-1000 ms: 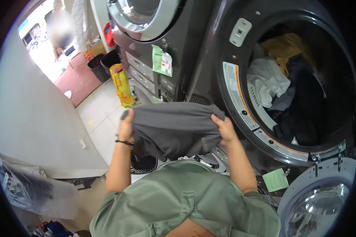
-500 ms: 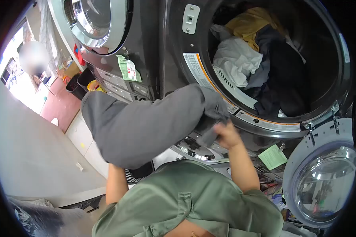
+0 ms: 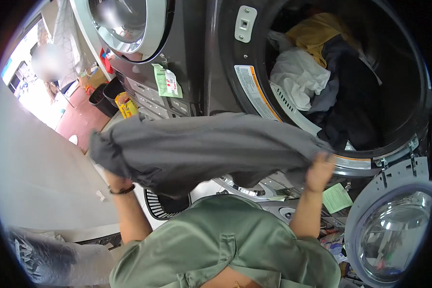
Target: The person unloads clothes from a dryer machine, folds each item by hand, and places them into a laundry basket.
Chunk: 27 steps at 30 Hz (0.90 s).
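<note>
A dark grey garment (image 3: 216,146) is stretched sideways in front of me; its exact kind does not show. My left hand (image 3: 118,180) grips its left end, with the fingers partly hidden by the cloth. At the other end my right hand (image 3: 320,173) is closed on the fabric, slightly blurred. Beyond the right hand, the dryer drum (image 3: 398,96) stands open and holds a white cloth (image 3: 300,79), a mustard cloth (image 3: 317,36) and dark clothes (image 3: 353,91).
The round glass door (image 3: 391,235) hangs open at the lower right. Below the garment stands a black basket (image 3: 161,204). A second machine (image 3: 185,48) with a green tag (image 3: 167,80) is at the upper left. Plastic-wrapped bundles (image 3: 57,259) lie lower left.
The garment was bunched and folded; now it is pulled out wide. My left hand has come into view at its left end, and my right hand has moved right.
</note>
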Each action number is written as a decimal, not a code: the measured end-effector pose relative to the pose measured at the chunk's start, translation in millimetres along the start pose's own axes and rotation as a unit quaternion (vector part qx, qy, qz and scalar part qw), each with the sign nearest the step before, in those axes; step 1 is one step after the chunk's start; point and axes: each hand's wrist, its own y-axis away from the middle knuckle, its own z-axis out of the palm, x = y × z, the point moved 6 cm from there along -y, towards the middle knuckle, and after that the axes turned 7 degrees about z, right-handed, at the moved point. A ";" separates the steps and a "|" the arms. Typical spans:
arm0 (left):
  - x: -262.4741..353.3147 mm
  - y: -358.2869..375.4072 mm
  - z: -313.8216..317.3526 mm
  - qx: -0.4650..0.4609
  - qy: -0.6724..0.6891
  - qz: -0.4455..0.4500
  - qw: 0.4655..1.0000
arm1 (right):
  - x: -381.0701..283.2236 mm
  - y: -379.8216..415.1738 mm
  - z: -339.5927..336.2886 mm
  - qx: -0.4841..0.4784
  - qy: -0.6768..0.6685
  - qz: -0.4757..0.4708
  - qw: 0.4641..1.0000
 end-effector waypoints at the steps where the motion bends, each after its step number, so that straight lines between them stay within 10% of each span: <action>1: 30.3 -8.4 15.2 -0.063 0.098 0.073 0.990 | -5.2 -1.6 -19.2 0.043 -0.190 -0.028 0.980; 2: 66.3 -9.9 49.1 -0.133 0.447 0.123 0.876 | -10.1 -1.9 -38.1 0.078 -0.342 -0.075 0.933; 4: 124.5 -8.6 72.4 -0.214 0.910 0.170 0.312 | -59.6 2.3 -67.3 -0.005 -0.500 -0.210 0.840; 7: 210.3 21.6 50.7 -0.313 0.528 0.221 0.758 | -138.1 13.1 -71.4 -0.275 -0.591 -0.334 0.680; 13: 204.6 25.6 43.2 -0.260 0.336 0.233 0.875 | -184.5 16.4 -9.9 -0.515 -0.699 -0.231 0.439; 15: 126.8 14.5 -13.8 -0.016 0.151 0.144 0.978 | -132.8 -5.7 29.0 -0.421 -0.677 -0.152 0.584; 18: 3.1 66.1 -71.8 0.107 -0.089 -0.191 0.972 | -17.1 -4.8 117.2 -0.316 -0.428 0.085 0.843; 22: -13.9 162.7 -86.2 0.103 -0.158 -0.320 0.929 | 103.3 68.3 174.4 -0.441 -0.175 0.326 0.818; 27: 23.5 158.0 -113.9 0.174 -0.248 -0.328 0.895 | 63.1 43.7 204.5 -0.444 -0.083 0.252 0.856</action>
